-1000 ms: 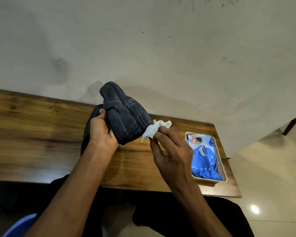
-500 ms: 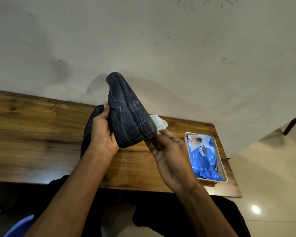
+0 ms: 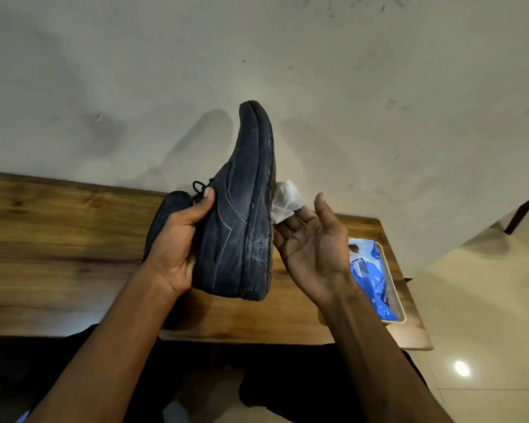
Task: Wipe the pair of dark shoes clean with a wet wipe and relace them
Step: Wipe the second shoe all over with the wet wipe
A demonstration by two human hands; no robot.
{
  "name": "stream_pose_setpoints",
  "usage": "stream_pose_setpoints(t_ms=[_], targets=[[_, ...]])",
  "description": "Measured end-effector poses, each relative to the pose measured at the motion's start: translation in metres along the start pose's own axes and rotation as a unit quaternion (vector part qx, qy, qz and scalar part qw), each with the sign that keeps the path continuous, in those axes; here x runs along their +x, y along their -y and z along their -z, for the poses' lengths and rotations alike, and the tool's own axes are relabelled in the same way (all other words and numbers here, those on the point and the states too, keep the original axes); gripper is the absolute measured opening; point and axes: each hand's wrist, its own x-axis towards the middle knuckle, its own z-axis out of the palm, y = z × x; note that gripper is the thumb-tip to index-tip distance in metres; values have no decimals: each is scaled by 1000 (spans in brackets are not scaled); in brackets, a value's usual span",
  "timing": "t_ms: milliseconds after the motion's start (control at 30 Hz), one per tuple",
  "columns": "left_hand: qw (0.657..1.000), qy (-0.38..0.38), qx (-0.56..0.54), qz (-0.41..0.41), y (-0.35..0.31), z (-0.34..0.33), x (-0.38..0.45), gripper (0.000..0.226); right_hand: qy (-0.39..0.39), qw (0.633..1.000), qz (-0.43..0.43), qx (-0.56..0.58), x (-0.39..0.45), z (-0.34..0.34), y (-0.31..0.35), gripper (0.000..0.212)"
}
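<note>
Two bare hands work on one dark shoe (image 3: 242, 215) above a wooden table (image 3: 58, 248). The left hand (image 3: 177, 248) grips that shoe at its heel end, thumb laid across the upper near the collar and the other fingers wrapped behind, out of sight. Held this way the shoe stands nearly on end, toe pointing up toward the wall (image 3: 348, 87) and the sole turned to the right. A loop of black lace (image 3: 199, 188) pokes out just above the thumb. Pale scuffing runs along the side of the sole.

Against the sole, the right hand (image 3: 312, 248) lies palm up with its fingers stretched out flat; they press a crumpled white wet wipe (image 3: 287, 201) to the sole's edge about midway along the shoe. The thumb stands free, apart from the wipe. Most of the fingertips are hidden behind the wipe and the shoe, so how the wipe is caught between them cannot be told.

Behind the left hand, the second dark shoe (image 3: 165, 215) rests on the table, only its rounded end and part of its side showing.

Farther right, near the table's corner, a pale shallow tray (image 3: 391, 270) sits on the wood with a blue pack of wipes (image 3: 370, 276) lying in it, partly covered by the right wrist. Tiled floor (image 3: 486, 315) spreads beyond the table's right edge.
</note>
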Motion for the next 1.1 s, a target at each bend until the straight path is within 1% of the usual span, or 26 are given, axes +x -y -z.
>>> stream_pose_setpoints(t_ms=[67, 167, 233, 300, 333, 367, 400, 433, 533, 633, 733, 800, 867, 900, 933, 967, 1033, 1100], targets=[[1000, 9, 28, -7, -1, 0, -3, 42, -9, 1000, 11, -3, 8, -1, 3, 59], [995, 9, 89, -31, 2, 0, -6, 39, -18, 999, 31, -5, 17, 0, 10, 44], [992, 9, 123, -30, 5, 3, -7, 37, -37, 999, 32, 6, 24, 2, 15, 36], [987, 24, 154, -25, 6, 5, -9, 31, -55, 998, 22, -8, 32, 4, 19, 26], [985, 32, 168, -21, 7, 5, -10, 29, -51, 998, 22, -10, 33, 4, 22, 22], [983, 38, 182, -15, 8, 6, -11, 30, -46, 999, 24, -11, 38, 9, 25, 40], [979, 46, 196, -8, 9, 7, -11, 32, -29, 999, 21, -6, 39, 11, 28, 66], [976, 56, 209, 1, 10, 8, -12, 33, -10, 1000, 28, -5, 37, 11, 33, 78], [967, 84, 241, 27, 11, 11, -14, 29, -10, 997, 58, -59, 36, 19, 43, 60], [961, 81, 262, 44, 9, 13, -15, 28, -19, 994, 74, -82, 43, 32, 47, 58], [952, 82, 286, 68, 8, 15, -16, 38, -24, 989, 114, -94, 48, 37, 49, 54], [948, 93, 293, 81, 9, 17, -15, 33, -15, 983, 149, -103, 50, 40, 53, 47], [944, 95, 302, 90, 11, 15, -16, 25, -8, 971, 204, -121, 52, 43, 55, 37], [942, 94, 308, 91, 11, 15, -15, 29, -17, 960, 238, -145, 52, 44, 55, 28], [941, 87, 313, 90, 12, 15, -14, 35, -27, 940, 278, -195, 50, 44, 55, 21], [941, 78, 316, 89, 12, 15, -14, 37, -34, 908, 320, -270, 48, 45, 55, 18], [944, 62, 316, 76, 12, 14, -11, 28, -19, 817, 376, -436, 41, 45, 50, 17], [951, 35, 302, 64, 14, 15, -7, 37, 4, 739, 388, -551, 35, 47, 37, 15]])
